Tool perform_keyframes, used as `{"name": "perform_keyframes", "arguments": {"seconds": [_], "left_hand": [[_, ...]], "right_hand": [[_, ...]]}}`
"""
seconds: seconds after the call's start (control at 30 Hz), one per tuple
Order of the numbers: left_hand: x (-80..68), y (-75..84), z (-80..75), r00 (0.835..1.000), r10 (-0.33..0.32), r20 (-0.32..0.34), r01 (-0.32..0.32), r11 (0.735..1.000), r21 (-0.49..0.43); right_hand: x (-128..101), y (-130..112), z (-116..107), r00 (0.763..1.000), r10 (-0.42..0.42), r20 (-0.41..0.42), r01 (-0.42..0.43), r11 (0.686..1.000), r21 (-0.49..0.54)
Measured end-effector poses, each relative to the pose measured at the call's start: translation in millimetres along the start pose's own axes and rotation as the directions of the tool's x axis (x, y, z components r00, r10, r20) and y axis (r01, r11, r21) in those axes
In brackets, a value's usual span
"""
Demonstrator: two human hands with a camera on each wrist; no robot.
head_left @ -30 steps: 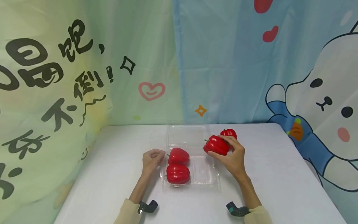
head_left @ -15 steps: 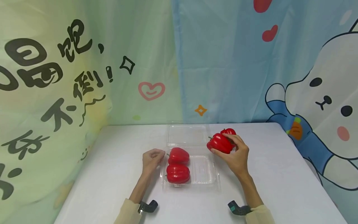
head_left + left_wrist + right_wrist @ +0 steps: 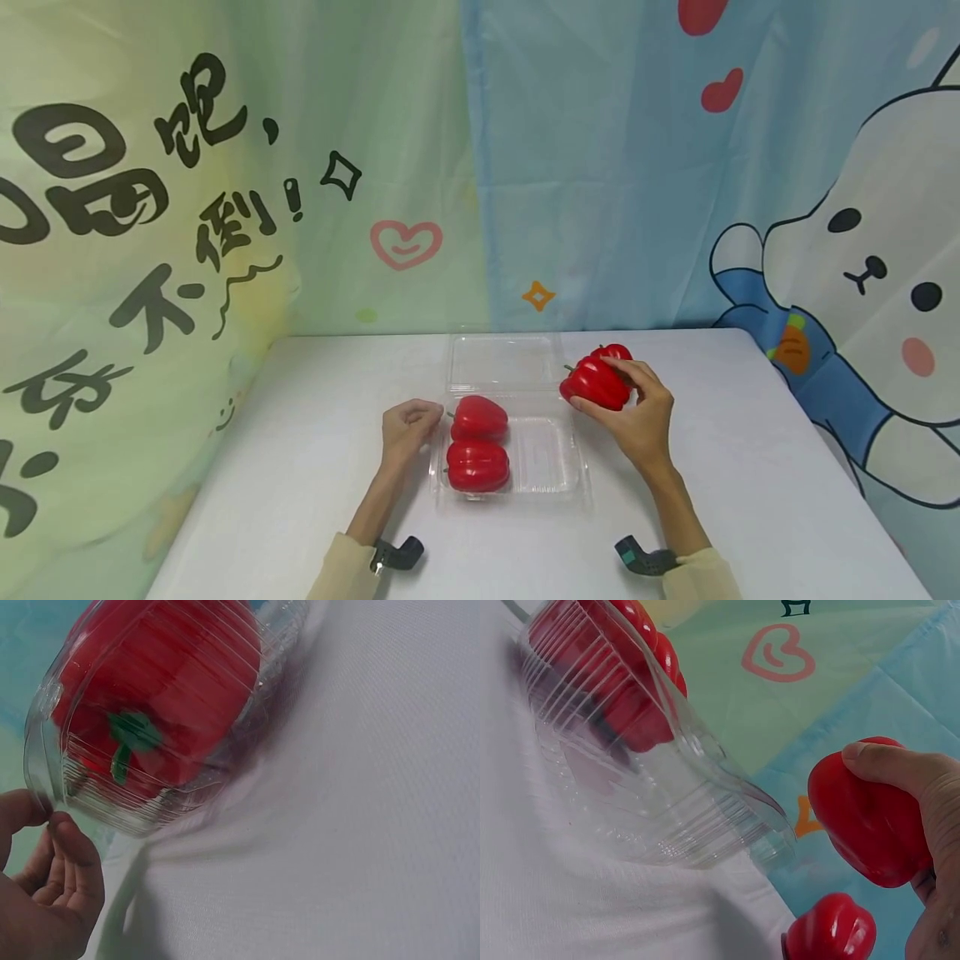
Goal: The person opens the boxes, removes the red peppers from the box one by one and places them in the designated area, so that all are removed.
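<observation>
Here, right hand (image 3: 643, 418) grips a pepper (image 3: 866, 817) (gap to container rim (image 3: 742, 782)).

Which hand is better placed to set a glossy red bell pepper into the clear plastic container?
Probably the right hand: it holds a red pepper near the right side of the container, while the left hand pinches its left edge.

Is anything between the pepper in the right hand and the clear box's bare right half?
Only the right wall of the clear box, which the held pepper would pass over. The open lid is behind; the two peppers inside lie on the left.
</observation>
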State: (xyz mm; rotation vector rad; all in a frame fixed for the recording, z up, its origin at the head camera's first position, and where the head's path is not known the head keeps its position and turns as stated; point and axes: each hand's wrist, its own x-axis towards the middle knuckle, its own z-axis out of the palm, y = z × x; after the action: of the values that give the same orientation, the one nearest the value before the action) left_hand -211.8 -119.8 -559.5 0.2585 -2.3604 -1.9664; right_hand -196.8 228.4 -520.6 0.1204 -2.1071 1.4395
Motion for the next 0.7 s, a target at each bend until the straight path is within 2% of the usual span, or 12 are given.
{"name": "perform_keyframes", "arguments": {"seconds": [0.7], "left_hand": [[-1.3,3.2,-1.0,1.000,-0.011,0.007,0.011,1.000,0.001]], "right_hand": [[1.3,6.2,-6.6,0.993,0.036,-0.117,-0.043,0.997,-0.056]]}}
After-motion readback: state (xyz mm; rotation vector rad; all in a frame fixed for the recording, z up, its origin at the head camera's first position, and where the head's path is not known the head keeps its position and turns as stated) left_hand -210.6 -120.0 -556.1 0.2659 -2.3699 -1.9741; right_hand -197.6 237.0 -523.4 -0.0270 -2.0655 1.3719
